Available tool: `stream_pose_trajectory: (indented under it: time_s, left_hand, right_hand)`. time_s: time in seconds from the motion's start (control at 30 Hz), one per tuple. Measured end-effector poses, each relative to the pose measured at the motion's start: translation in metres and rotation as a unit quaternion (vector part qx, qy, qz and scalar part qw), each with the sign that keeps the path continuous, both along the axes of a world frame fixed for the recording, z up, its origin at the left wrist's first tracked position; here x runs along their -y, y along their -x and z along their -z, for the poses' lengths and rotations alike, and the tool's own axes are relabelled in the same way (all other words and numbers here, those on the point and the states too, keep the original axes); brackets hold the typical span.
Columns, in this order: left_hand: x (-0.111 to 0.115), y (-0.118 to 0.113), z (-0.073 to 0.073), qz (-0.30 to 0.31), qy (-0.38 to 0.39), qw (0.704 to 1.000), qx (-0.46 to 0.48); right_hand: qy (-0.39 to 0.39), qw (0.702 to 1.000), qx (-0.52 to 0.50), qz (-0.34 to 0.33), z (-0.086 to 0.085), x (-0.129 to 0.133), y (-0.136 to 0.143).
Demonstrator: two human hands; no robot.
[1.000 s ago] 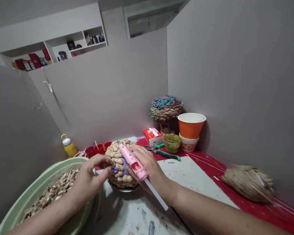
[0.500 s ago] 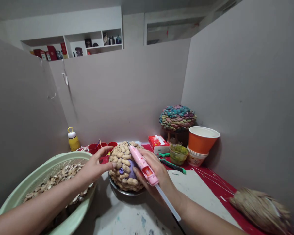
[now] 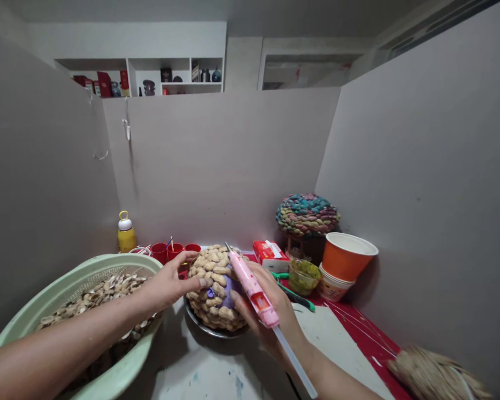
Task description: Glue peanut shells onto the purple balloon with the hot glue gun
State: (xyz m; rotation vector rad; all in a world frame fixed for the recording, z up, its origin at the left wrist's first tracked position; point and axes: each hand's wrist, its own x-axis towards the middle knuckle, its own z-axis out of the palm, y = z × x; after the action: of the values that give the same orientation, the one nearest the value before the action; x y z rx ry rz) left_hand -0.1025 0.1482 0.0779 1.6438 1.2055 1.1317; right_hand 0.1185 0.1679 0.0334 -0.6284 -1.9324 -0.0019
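A round form covered in peanut shells (image 3: 210,266), with a purple patch showing, rests in a metal bowl (image 3: 216,333). On its left side lie the spread thumb and fingers of my left hand (image 3: 173,283). My right hand (image 3: 275,303) holds a pink glue gun (image 3: 252,286) against the form's right side, its metal tip pointing up and away near the top. A clear glue stick sticks out of the gun's back end. The right fingertips are partly hidden behind the gun and the form.
At left is a green basket (image 3: 81,266) of shells. Behind stand a yellow bottle (image 3: 127,239) and red cups (image 3: 159,253). To the right are a tissue pack (image 3: 270,255), green-handled pliers (image 3: 302,301), a glass bowl (image 3: 303,278), an orange tub (image 3: 345,258) and a colourful woven dome (image 3: 306,215).
The whole view has shifted, with the shelves and walls now further right. Both hands keep nearly the same places on the form, and the glue gun is still in my right hand.
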Motion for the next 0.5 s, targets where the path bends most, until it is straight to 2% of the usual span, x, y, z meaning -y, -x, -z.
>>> stream_pose_trajectory:
  time_s: [0.13, 0.3, 0.5]
  left_hand:
    - [-0.004, 0.002, 0.006, -0.011, -0.01, 1.0, -0.009]
    - [-0.009, 0.002, 0.015, 0.0, -0.012, 1.0, 0.015]
    - [-0.009, -0.002, 0.017, 0.002, -0.022, 0.999, 0.03]
  right_hand:
    - [-0.055, 0.998, 0.007, -0.009, 0.001, 0.01, 0.008]
    - [-0.04, 0.997, 0.068, -0.025, -0.003, 0.022, 0.023]
    - [-0.05, 0.993, 0.104, -0.008, -0.01, 0.022, 0.027]
